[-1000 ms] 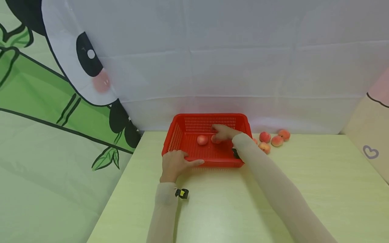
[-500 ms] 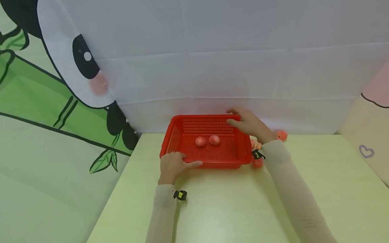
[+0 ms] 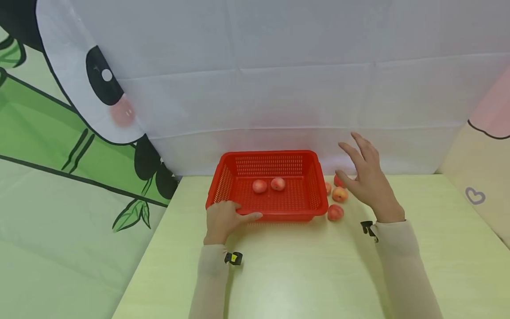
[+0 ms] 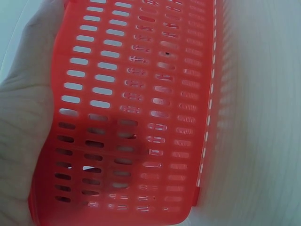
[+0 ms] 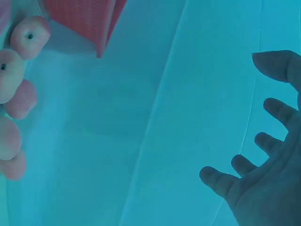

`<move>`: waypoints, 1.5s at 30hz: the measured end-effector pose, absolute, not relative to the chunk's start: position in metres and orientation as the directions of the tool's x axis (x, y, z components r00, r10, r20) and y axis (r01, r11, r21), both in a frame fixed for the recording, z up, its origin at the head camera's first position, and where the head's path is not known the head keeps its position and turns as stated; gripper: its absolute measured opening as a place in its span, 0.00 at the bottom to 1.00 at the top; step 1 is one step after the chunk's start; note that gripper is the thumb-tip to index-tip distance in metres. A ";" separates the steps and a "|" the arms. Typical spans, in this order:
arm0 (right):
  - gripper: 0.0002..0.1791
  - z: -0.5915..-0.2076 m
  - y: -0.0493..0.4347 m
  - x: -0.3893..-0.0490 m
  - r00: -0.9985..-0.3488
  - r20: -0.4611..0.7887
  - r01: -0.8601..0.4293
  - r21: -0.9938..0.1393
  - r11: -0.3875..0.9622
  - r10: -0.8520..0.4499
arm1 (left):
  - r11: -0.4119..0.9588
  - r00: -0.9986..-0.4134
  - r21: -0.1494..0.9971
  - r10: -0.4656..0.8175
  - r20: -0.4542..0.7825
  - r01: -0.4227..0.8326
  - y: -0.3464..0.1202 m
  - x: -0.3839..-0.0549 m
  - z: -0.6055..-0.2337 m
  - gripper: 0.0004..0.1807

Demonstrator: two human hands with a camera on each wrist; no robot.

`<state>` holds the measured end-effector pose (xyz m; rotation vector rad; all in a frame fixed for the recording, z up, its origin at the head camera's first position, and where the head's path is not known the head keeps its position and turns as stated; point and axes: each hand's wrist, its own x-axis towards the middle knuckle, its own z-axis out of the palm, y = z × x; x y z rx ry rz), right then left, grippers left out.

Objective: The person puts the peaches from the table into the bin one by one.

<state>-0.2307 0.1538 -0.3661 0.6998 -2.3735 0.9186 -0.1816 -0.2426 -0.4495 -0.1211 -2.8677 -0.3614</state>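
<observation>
A red perforated plastic basket (image 3: 284, 216) stands on the table with two peaches inside, a left peach (image 3: 260, 186) and a right peach (image 3: 278, 184), side by side. My left hand (image 3: 225, 220) grips its front left corner, thumb stretched along the front rim. The left wrist view shows this hand (image 4: 23, 117) against the rim beside the slotted wall. Right of the basket, my right hand (image 3: 370, 186) is raised with fingers spread and holds nothing. Several more peaches (image 3: 340, 194) lie between it and the basket, some partly hidden behind the hand.
One loose peach (image 3: 335, 212) lies by the basket's front right corner. A white cloth backdrop (image 3: 239, 102) hangs right behind the basket, with a panda printed at left. The pale wooden table (image 3: 295, 270) extends in front and to the right.
My right hand has left the peach inside the basket, passed over the back right rim and risen to the right, fingers spreading. My left hand stays on the basket corner.
</observation>
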 end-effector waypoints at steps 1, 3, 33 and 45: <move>0.37 -0.370 0.156 -0.230 -0.747 0.603 -0.612 -0.462 0.642 -0.278 | 0.966 -0.966 0.233 0.051 0.253 0.112 -0.243 -0.181 -0.449 0.43; 0.42 -0.377 0.160 -0.228 -0.761 0.590 -0.597 -0.473 0.648 -0.271 | 0.967 -0.966 0.228 0.051 0.254 0.111 -0.243 -0.181 -0.449 0.43; 0.50 -0.439 0.168 -0.247 -0.920 0.064 -0.354 -0.565 0.746 -0.388 | 0.969 -0.967 0.220 0.053 0.251 0.110 -0.243 -0.184 -0.451 0.43; 0.43 -0.472 0.146 -0.253 -0.878 -0.075 -0.340 -0.596 0.727 -0.472 | 0.963 -0.957 0.241 0.053 0.284 0.124 -0.243 -0.183 -0.452 0.43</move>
